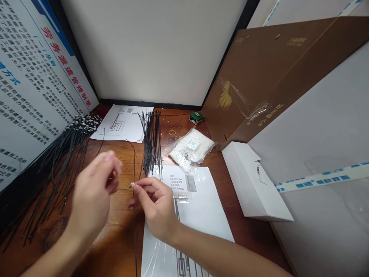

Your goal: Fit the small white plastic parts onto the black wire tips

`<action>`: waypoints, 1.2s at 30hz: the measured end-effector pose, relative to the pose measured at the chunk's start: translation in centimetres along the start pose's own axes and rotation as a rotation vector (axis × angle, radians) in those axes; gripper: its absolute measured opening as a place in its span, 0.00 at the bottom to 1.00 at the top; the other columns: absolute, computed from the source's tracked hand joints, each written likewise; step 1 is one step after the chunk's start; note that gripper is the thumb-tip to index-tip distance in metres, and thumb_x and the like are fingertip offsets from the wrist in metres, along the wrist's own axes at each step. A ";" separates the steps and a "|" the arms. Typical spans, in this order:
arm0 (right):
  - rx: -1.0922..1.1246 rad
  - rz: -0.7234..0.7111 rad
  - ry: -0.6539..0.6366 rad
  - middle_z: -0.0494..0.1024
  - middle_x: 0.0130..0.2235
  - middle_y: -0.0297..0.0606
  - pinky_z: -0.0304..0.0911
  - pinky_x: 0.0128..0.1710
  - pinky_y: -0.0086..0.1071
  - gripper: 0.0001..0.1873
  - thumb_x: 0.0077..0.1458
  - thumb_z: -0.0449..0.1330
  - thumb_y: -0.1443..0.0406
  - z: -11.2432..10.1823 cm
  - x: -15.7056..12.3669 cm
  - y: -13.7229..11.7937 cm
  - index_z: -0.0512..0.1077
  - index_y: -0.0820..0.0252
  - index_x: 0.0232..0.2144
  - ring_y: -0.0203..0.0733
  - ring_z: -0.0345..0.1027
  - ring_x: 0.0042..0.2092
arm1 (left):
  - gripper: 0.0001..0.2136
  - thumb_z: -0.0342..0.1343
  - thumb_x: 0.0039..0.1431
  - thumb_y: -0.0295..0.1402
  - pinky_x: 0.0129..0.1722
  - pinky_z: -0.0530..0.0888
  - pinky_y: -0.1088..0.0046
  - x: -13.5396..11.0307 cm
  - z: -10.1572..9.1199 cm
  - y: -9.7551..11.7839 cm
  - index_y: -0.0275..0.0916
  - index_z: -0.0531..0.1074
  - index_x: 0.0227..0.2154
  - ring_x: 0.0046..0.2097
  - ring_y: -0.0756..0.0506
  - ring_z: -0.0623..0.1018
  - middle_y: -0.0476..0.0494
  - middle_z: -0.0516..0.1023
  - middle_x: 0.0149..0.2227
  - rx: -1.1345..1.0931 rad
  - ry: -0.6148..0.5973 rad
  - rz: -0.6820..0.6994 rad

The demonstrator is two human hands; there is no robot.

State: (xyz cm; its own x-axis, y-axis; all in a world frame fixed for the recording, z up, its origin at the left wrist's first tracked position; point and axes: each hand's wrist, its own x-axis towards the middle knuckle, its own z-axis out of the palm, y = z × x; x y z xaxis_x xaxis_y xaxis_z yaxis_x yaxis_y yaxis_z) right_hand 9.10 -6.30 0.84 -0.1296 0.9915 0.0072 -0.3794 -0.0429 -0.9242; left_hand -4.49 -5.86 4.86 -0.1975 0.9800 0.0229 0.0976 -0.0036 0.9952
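Observation:
My right hand [158, 207] pinches a small white connector [133, 184] between thumb and fingertip. By the connector a thin black wire [134, 227] runs up and down over the table. To the left, my left hand [93, 188] is raised with its fingers curled closed, slightly blurred; whatever they may hold is hidden. Beyond my right hand lies a bundle of black wires [152, 142]. Farther left sits a larger pile of black wires with white ends [83, 125].
A clear bag of white pieces [192, 148] lies behind the printed sheet [213, 207]. Another drawing sheet [123, 119] and a green tape measure [196, 117] lie at the back. A white box [253, 181] and a brown carton [259, 77] stand right. A printed board [34, 77] is left.

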 end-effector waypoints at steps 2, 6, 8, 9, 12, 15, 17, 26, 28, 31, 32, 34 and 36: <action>0.028 0.017 0.029 0.75 0.21 0.33 0.70 0.24 0.31 0.12 0.51 0.61 0.57 0.0 0.1 -0.5 0.70 0.61 0.30 0.36 0.71 0.22 | 0.18 0.55 0.56 0.44 0.17 0.57 0.76 2.3 1.6 0.6 0.37 0.68 0.17 0.20 0.52 0.62 0.50 0.67 0.19 0.153 -0.088 -0.093; 0.079 0.038 0.039 0.75 0.21 0.33 0.70 0.25 0.31 0.12 0.50 0.62 0.57 0.2 0.2 -1.5 0.69 0.61 0.29 0.35 0.70 0.21 | 0.21 0.53 0.54 0.49 0.16 0.52 0.76 3.6 2.2 -0.8 0.35 0.72 0.18 0.16 0.52 0.60 0.48 0.67 0.13 0.237 -0.268 -0.337; 0.089 0.046 0.026 0.75 0.21 0.33 0.69 0.24 0.29 0.12 0.50 0.62 0.58 0.3 0.1 -1.8 0.69 0.61 0.29 0.35 0.70 0.21 | 0.19 0.54 0.54 0.48 0.15 0.46 0.77 3.9 2.0 -1.6 0.34 0.74 0.24 0.14 0.54 0.54 0.49 0.67 0.13 0.131 -0.298 -0.427; 0.086 0.055 0.017 0.75 0.20 0.33 0.69 0.24 0.29 0.12 0.50 0.62 0.58 0.4 0.0 -1.9 0.69 0.61 0.29 0.35 0.70 0.21 | 0.18 0.55 0.54 0.46 0.15 0.45 0.77 4.1 2.0 -1.9 0.34 0.75 0.26 0.14 0.55 0.52 0.49 0.69 0.15 0.078 -0.295 -0.446; 0.067 0.116 -0.006 0.74 0.20 0.32 0.67 0.24 0.28 0.11 0.51 0.62 0.58 0.7 -0.4 -2.1 0.69 0.62 0.29 0.34 0.69 0.20 | 0.12 0.58 0.52 0.37 0.14 0.46 0.79 5.4 2.4 -1.8 0.31 0.76 0.30 0.15 0.58 0.52 0.42 0.77 0.25 -0.016 -0.251 -0.434; 0.061 0.179 -0.037 0.73 0.19 0.31 0.65 0.23 0.27 0.11 0.51 0.61 0.59 1.0 -0.8 -2.1 0.68 0.62 0.28 0.33 0.68 0.19 | 0.09 0.57 0.53 0.32 0.14 0.47 0.81 7.1 2.8 -1.3 0.29 0.76 0.31 0.15 0.60 0.52 0.39 0.79 0.29 -0.037 -0.195 -0.406; 0.056 0.217 -0.061 0.73 0.19 0.31 0.64 0.22 0.27 0.11 0.51 0.61 0.59 1.1 -1.2 -2.0 0.68 0.62 0.28 0.33 0.67 0.19 | 0.08 0.57 0.53 0.31 0.14 0.47 0.81 8.1 2.9 -1.1 0.29 0.76 0.31 0.15 0.60 0.52 0.38 0.79 0.30 -0.043 -0.157 -0.383; -0.240 0.263 -0.218 0.74 0.22 0.35 0.64 0.24 0.29 0.08 0.51 0.58 0.62 1.7 -3.0 0.0 0.69 0.62 0.29 0.36 0.69 0.22 | 0.10 0.57 0.52 0.33 0.13 0.46 0.81 9.7 3.3 -1.7 0.29 0.75 0.29 0.14 0.60 0.53 0.44 0.75 0.23 -0.128 -0.114 -0.224; -0.315 0.258 -0.249 0.76 0.23 0.36 0.63 0.24 0.28 0.06 0.52 0.57 0.63 1.7 -3.3 0.3 0.69 0.61 0.28 0.37 0.70 0.24 | 0.10 0.57 0.51 0.34 0.13 0.45 0.81 9.6 3.5 -1.7 0.29 0.75 0.28 0.13 0.60 0.53 0.46 0.74 0.22 -0.163 -0.116 -0.216; -0.413 0.225 -0.289 0.77 0.24 0.37 0.63 0.25 0.26 0.05 0.53 0.55 0.65 1.7 -3.7 0.6 0.69 0.61 0.28 0.37 0.71 0.24 | 0.10 0.57 0.51 0.34 0.13 0.44 0.82 9.7 3.8 -1.6 0.29 0.75 0.28 0.13 0.60 0.52 0.47 0.73 0.22 -0.198 -0.114 -0.218; -0.445 0.212 -0.295 0.78 0.24 0.37 0.63 0.24 0.26 0.05 0.53 0.55 0.66 1.7 -3.8 0.7 0.69 0.60 0.27 0.37 0.72 0.24 | 0.10 0.57 0.51 0.33 0.13 0.45 0.82 9.7 3.9 -1.5 0.29 0.75 0.28 0.13 0.60 0.52 0.48 0.73 0.22 -0.206 -0.113 -0.224; -0.501 0.189 -0.301 0.78 0.23 0.36 0.61 0.24 0.25 0.05 0.53 0.54 0.67 1.7 -3.9 0.8 0.69 0.60 0.27 0.37 0.72 0.24 | 0.09 0.56 0.51 0.33 0.13 0.45 0.82 9.9 4.1 -1.3 0.29 0.75 0.27 0.13 0.61 0.52 0.48 0.73 0.21 -0.223 -0.111 -0.239; -0.540 0.170 -0.310 0.78 0.23 0.36 0.61 0.24 0.25 0.05 0.52 0.54 0.68 1.7 -4.1 0.9 0.69 0.60 0.26 0.37 0.72 0.24 | 0.09 0.56 0.51 0.32 0.12 0.46 0.82 10.0 4.4 -1.2 0.29 0.75 0.26 0.13 0.61 0.52 0.48 0.73 0.21 -0.236 -0.108 -0.258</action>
State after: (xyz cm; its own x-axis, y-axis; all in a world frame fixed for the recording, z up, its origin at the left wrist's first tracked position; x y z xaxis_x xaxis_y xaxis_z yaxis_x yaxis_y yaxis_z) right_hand 7.71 -10.61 0.67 -0.4367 0.8914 -0.1215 0.1743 -0.0486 -0.9835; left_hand -2.31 4.83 3.49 -0.0807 0.9699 -0.2297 -0.1724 0.2134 0.9616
